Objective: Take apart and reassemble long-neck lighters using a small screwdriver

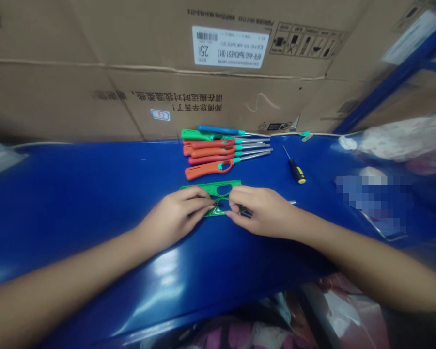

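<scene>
On the blue tabletop lies a green lighter casing half [207, 186], its inner side facing up. Just nearer to me, my two hands are at a second green lighter half [214, 212] with thin wires and a small dark part in it. My left hand [178, 208] pinches at its left portion, fingertips together by the wires. My right hand [257, 206] has its fingers curled round its right end, where a metal tube sticks out beyond the hand. Fingers hide much of this half, and the small parts are hard to make out.
Several long-nosed lighters [207, 167], orange, red, green and blue, lie in a stack behind. A black-and-yellow screwdriver [296, 172] lies to the right. A large cardboard box [131, 43] walls off the back. Cloth [392, 140] and a blurred-out item [374, 198] are at the right.
</scene>
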Tool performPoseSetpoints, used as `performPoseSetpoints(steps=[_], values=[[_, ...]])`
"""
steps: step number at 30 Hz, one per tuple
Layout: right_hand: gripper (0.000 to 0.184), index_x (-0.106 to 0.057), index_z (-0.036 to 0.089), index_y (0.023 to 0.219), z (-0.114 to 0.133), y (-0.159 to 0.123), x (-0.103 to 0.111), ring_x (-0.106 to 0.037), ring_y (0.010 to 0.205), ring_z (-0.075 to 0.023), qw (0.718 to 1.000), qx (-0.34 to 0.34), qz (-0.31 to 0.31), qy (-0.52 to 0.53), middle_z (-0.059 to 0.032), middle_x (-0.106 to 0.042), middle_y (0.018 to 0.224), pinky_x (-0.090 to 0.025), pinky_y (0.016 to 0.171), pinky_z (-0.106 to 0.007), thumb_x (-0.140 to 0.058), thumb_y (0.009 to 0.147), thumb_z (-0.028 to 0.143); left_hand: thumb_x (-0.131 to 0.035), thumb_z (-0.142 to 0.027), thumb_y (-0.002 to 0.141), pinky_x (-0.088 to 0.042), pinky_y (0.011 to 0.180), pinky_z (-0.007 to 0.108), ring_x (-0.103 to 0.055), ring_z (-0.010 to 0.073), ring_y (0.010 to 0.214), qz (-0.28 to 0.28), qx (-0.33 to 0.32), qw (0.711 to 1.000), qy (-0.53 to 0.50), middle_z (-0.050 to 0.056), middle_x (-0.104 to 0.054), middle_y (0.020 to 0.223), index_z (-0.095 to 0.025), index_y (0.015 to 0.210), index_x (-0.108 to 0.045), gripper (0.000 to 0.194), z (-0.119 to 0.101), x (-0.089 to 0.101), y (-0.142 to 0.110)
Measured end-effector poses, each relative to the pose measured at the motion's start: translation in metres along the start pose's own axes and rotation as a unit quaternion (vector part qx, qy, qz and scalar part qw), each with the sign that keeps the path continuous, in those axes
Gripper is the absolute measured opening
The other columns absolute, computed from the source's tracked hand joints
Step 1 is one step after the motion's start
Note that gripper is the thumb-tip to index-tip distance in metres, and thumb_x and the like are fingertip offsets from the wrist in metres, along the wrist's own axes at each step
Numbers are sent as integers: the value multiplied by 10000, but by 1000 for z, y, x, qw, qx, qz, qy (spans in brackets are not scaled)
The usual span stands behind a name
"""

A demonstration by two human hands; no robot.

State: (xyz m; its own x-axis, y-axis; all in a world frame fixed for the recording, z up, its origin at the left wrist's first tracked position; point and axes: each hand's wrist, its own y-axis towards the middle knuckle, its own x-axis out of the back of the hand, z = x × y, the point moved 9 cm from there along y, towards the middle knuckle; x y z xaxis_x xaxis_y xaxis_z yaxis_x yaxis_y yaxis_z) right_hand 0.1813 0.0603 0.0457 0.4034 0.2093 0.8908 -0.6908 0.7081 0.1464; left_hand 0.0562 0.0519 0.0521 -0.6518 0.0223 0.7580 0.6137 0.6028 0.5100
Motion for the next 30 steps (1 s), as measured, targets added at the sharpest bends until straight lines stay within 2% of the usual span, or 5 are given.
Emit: performPoseSetpoints(steps=[10,17,22,26,30], values=[[185,-470,208,766,-1,1,1,-441,666,-108,1000,1,3,-5,28,-522,768,-283,603,-249,-575,916,233,-534,-234,987,-605,770,374,-715,239,887,22,-39,984,173,108,-735,990,-130,995,-751,241,-18,-5,-6],[180,-467,208,755,-4,2,5,-439,650,-110,1000,-8,6,-12,29,-525,744,-276,603,-249,-575,899,217,-517,-313,977,-545,688,402,-652,273,860,101,-14,964,245,128,-681,981,-126,1177,-718,339,-25,-11,-6],[134,-513,206,780,-13,2,4,-466,663,-109,998,-43,23,-33,26,-562,776,-276,600,-248,-587,891,223,-490,-268,1003,-518,739,388,-637,259,900,90,10,978,189,122,-671,1022,-147,1281,-661,348,-17,-16,-10],[110,-562,206,810,-16,4,3,-475,655,-113,997,-49,25,-59,23,-579,769,-280,592,-252,-567,917,230,-576,-308,982,-501,823,385,-634,238,944,47,34,992,111,95,-703,1028,-166,1289,-646,345,-7,-12,-11],[118,-605,195,841,-17,4,0,-533,709,-130,998,-33,19,-46,-1,-615,805,-325,629,-255,-555,943,224,-633,-339,953,-491,860,396,-618,244,969,40,48,995,80,90,-724,1036,-173,1278,-650,365,-2,-10,-10]])
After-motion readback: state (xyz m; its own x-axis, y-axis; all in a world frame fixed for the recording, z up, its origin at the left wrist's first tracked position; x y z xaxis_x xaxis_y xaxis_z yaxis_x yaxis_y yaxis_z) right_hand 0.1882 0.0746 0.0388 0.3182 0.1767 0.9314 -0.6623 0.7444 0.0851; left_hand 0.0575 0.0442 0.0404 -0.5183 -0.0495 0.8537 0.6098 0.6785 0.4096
